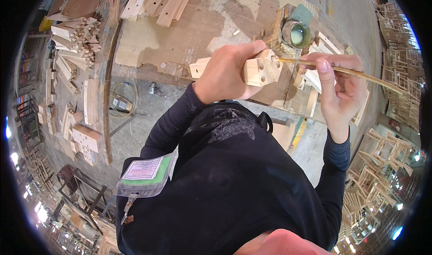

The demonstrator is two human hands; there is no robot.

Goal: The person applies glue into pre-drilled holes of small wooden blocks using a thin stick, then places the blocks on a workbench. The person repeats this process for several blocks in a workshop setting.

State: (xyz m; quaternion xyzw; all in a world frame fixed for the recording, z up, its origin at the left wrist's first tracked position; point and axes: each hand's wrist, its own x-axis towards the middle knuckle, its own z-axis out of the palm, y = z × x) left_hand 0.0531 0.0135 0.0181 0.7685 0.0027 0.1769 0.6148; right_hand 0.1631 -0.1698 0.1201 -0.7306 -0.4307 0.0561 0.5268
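Note:
My left hand [225, 70] is closed around several pale wooden pieces [257, 73], bundled together, with round holes drilled in their ends. Between the thumb and fingers of my right hand [338, 82] is a slim wooden stick [375, 78]. Its tip is at one of the upper holes; how deep it reaches, if at all, I cannot tell. Just beyond the pieces is a round pot [297, 33] with a pale, glue-like liquid inside, and a crusted wooden block [273, 32] stands against it.
Long drilled slats [158, 3] lie at the far side of the stained worktable [155, 48]. Loose wooden parts [315, 82] sit by my right hand. On the left, another bench [101, 93] carries stacked offcuts [74, 41]. Chair frames [375, 165] are piled to the right.

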